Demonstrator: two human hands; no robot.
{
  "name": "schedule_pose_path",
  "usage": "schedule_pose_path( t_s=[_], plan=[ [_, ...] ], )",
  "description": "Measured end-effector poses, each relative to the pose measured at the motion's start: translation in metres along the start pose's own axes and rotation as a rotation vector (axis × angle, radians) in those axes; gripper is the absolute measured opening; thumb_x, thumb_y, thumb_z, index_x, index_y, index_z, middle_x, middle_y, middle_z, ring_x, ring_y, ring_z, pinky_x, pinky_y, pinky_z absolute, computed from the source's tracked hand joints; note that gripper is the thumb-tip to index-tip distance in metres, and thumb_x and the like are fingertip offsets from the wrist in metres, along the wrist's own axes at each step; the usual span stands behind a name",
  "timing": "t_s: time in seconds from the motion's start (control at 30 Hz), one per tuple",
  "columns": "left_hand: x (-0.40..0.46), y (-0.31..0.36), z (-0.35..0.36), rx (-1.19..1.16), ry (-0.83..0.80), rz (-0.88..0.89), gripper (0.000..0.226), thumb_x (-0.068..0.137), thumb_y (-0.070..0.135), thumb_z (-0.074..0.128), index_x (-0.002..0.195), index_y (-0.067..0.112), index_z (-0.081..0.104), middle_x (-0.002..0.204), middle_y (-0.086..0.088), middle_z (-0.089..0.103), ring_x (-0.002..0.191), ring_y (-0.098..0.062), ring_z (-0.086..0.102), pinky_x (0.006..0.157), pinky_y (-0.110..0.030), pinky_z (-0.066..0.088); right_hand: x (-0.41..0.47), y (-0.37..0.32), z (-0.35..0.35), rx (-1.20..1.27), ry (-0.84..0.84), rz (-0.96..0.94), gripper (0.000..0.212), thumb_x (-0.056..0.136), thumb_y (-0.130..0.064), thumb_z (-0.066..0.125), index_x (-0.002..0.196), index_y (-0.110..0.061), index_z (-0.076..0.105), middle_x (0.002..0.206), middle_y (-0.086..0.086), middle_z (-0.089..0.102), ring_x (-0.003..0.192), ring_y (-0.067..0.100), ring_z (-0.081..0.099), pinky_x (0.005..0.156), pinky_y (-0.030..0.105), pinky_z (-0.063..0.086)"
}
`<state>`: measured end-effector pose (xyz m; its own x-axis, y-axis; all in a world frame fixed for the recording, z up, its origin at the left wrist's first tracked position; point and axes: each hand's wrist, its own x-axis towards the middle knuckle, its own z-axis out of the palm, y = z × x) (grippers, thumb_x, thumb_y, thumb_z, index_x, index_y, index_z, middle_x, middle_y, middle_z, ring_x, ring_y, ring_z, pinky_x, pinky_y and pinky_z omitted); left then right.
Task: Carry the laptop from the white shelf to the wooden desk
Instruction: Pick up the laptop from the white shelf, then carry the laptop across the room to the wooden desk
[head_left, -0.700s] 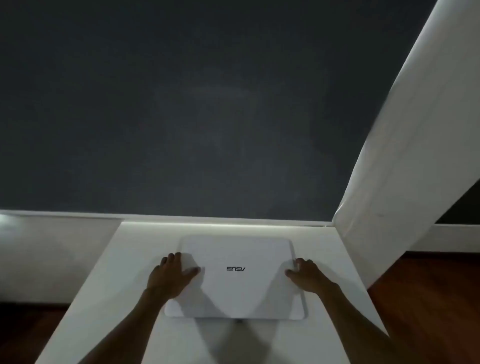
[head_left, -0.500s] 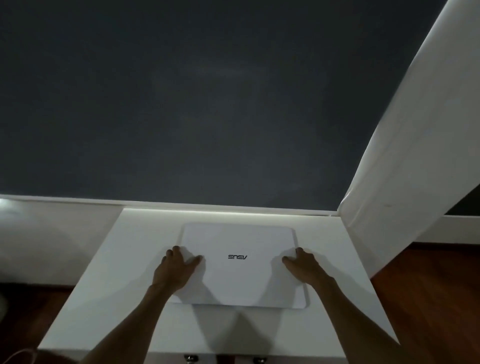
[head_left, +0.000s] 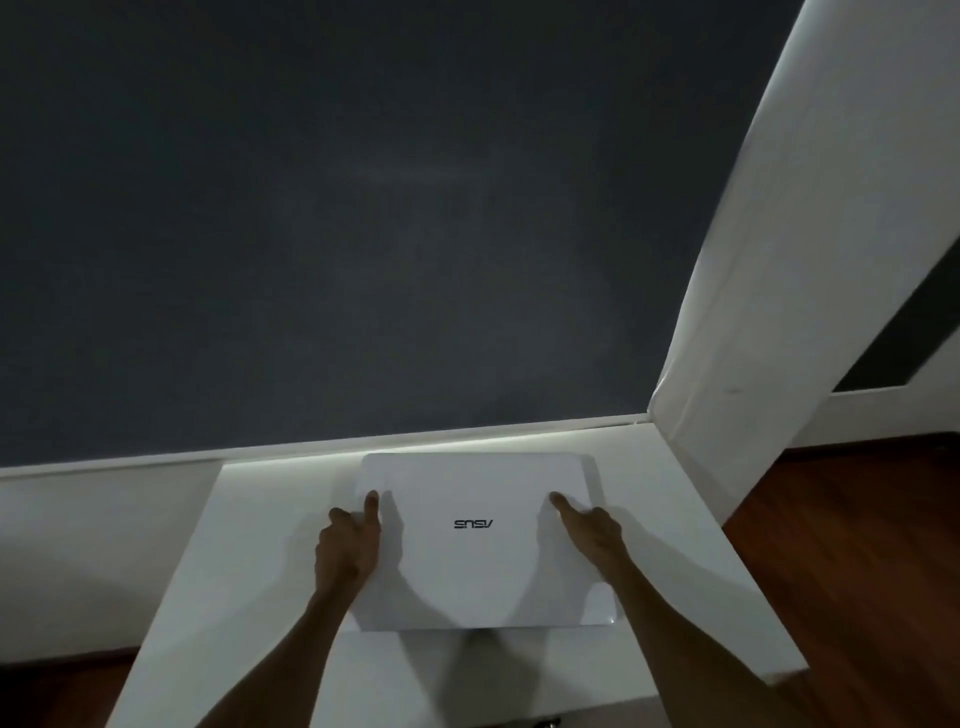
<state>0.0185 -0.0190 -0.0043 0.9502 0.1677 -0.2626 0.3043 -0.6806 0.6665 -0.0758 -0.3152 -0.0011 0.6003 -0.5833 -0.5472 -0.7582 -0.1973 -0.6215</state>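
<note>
A closed white laptop (head_left: 483, 566) with a dark logo on its lid is over the white shelf top (head_left: 218, 597), close to the dark wall. Its near edge looks raised a little above the shelf, with a shadow beneath. My left hand (head_left: 345, 551) grips the laptop's left edge, thumb on the lid and fingers under the side. My right hand (head_left: 589, 532) grips the right edge the same way, thumb pointing across the lid. The wooden desk is not in view.
A dark grey wall (head_left: 363, 234) rises straight behind the shelf. A white pillar or door frame (head_left: 779, 286) leans in at the right. Dark wooden floor (head_left: 857, 545) shows to the right of the shelf and at the lower left.
Both hands went from resting flat on the lid's sides to gripping its edges. The laptop's near edge has come up and the view has shifted and tilted.
</note>
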Motion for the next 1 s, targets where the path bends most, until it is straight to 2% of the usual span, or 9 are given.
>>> schedule_pose_path(
  t_s=[0.1, 0.23, 0.4, 0.47, 0.53, 0.63, 0.77, 0.9, 1.0],
  plan=[
    [-0.006, 0.02, -0.008, -0.057, 0.022, 0.113, 0.073, 0.09, 0.065, 0.035, 0.124, 0.001, 0.049, 0.124, -0.023, 0.061, 0.11, -0.045, 0.058, 0.096, -0.056, 0.046, -0.018, -0.002, -0.009, 0.114, 0.128, -0.043, 0.104, 0.075, -0.081, 0.047, 0.14, 0.0, 0.044, 0.137, 0.02, 0.055, 0.122, 0.038, 0.055, 0.103, 0.048, 0.043],
    [-0.016, 0.057, -0.011, -0.1, 0.04, 0.236, 0.071, 0.091, 0.065, 0.034, 0.121, 0.003, 0.052, 0.116, -0.022, 0.065, 0.107, -0.044, 0.06, 0.095, -0.057, 0.047, -0.039, -0.01, -0.04, 0.256, 0.279, -0.145, 0.088, 0.081, -0.07, 0.054, 0.137, -0.003, 0.047, 0.134, 0.018, 0.058, 0.121, 0.038, 0.056, 0.102, 0.046, 0.041],
    [-0.046, 0.122, 0.004, -0.189, 0.006, 0.396, 0.065, 0.093, 0.059, 0.039, 0.118, 0.001, 0.054, 0.113, -0.024, 0.065, 0.106, -0.046, 0.06, 0.093, -0.053, 0.046, -0.068, 0.003, -0.102, 0.402, 0.459, -0.171, 0.081, 0.08, -0.07, 0.057, 0.128, -0.006, 0.053, 0.119, 0.013, 0.064, 0.094, 0.027, 0.058, 0.087, 0.04, 0.049],
    [-0.061, 0.146, 0.017, -0.209, -0.041, 0.469, 0.067, 0.092, 0.061, 0.038, 0.116, 0.001, 0.056, 0.112, -0.024, 0.066, 0.105, -0.045, 0.061, 0.091, -0.052, 0.047, -0.083, 0.02, -0.127, 0.456, 0.536, -0.166, 0.081, 0.076, -0.074, 0.057, 0.124, -0.01, 0.056, 0.113, 0.01, 0.066, 0.093, 0.026, 0.062, 0.086, 0.04, 0.052],
    [-0.083, 0.171, 0.035, -0.22, -0.091, 0.549, 0.073, 0.088, 0.066, 0.034, 0.115, 0.002, 0.057, 0.112, -0.023, 0.066, 0.104, -0.043, 0.061, 0.091, -0.051, 0.048, -0.098, 0.044, -0.154, 0.515, 0.617, -0.169, 0.079, 0.073, -0.076, 0.058, 0.123, -0.014, 0.058, 0.111, 0.006, 0.067, 0.095, 0.025, 0.064, 0.083, 0.039, 0.051],
    [-0.128, 0.208, 0.067, -0.209, -0.163, 0.652, 0.066, 0.092, 0.061, 0.037, 0.117, 0.002, 0.054, 0.114, -0.023, 0.065, 0.105, -0.044, 0.061, 0.09, -0.051, 0.047, -0.122, 0.088, -0.196, 0.574, 0.739, -0.15, 0.071, 0.077, -0.071, 0.059, 0.122, -0.016, 0.057, 0.111, 0.003, 0.066, 0.092, 0.021, 0.061, 0.079, 0.035, 0.045],
    [-0.207, 0.251, 0.125, -0.2, -0.282, 0.776, 0.069, 0.091, 0.064, 0.036, 0.12, 0.004, 0.052, 0.115, -0.024, 0.064, 0.104, -0.044, 0.061, 0.089, -0.052, 0.049, -0.16, 0.161, -0.255, 0.635, 0.879, -0.088, 0.076, 0.077, -0.073, 0.056, 0.129, -0.018, 0.05, 0.122, 0.005, 0.063, 0.101, 0.025, 0.06, 0.087, 0.04, 0.044],
    [-0.308, 0.277, 0.183, -0.204, -0.436, 0.894, 0.067, 0.086, 0.074, 0.029, 0.093, 0.012, 0.052, 0.089, -0.015, 0.065, 0.081, -0.036, 0.063, 0.077, -0.048, 0.055, -0.204, 0.252, -0.312, 0.661, 1.055, 0.03, 0.093, 0.072, -0.08, 0.055, 0.137, -0.013, 0.047, 0.134, 0.01, 0.058, 0.12, 0.033, 0.057, 0.105, 0.052, 0.044],
    [-0.384, 0.287, 0.231, -0.203, -0.544, 0.979, 0.065, 0.085, 0.076, 0.027, 0.092, 0.017, 0.053, 0.084, -0.007, 0.065, 0.075, -0.026, 0.064, 0.077, -0.045, 0.056, -0.244, 0.324, -0.345, 0.66, 1.178, 0.081, 0.087, 0.073, -0.077, 0.057, 0.133, -0.014, 0.053, 0.13, 0.011, 0.062, 0.115, 0.032, 0.061, 0.1, 0.052, 0.048]
  ],
)
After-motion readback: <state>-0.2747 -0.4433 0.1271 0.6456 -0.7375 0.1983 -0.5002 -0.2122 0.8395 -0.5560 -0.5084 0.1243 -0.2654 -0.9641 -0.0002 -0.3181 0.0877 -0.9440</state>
